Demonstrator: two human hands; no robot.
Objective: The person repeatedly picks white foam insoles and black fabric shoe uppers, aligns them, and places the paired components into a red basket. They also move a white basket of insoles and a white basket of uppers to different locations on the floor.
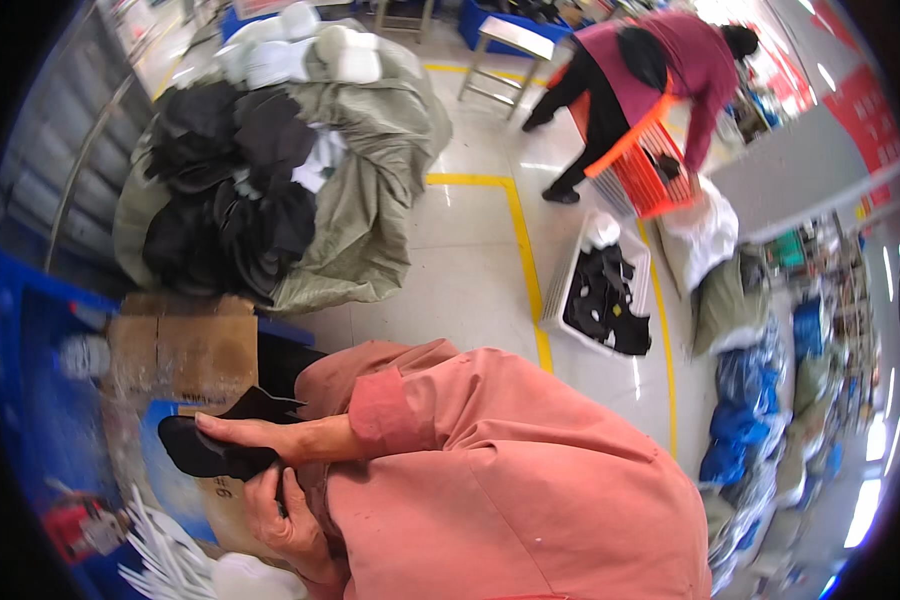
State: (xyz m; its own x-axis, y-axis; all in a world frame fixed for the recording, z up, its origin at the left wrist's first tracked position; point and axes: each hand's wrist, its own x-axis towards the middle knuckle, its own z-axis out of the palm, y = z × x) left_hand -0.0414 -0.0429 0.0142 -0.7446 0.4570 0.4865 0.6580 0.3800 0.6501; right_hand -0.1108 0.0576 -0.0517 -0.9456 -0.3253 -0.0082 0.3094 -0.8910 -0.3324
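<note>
A thin black piece (202, 448), rounded at one end and jagged at the other, looks like a cut shoe part. My right hand (255, 435) is closed on it, the thumb stretched along the top and the other fingers hidden underneath. Just below, my left hand (288, 520) has bent fingers closed at the piece's lower edge, near my right wrist; a dark bit shows between them. Under the hands lies a brown cardboard box (185, 345) with a blue patch. White curved pieces (255, 578) and thin white strips (160, 550) lie near my left hand.
A large grey-green sack (370, 230) beyond the box holds stacked black pieces (205, 150) and white ones (350, 52). A white crate (560, 300) of black pieces stands on the yellow-lined floor. A co-worker (630, 70) bends over an orange crate (625, 170). Filled bags (740, 400) line the right.
</note>
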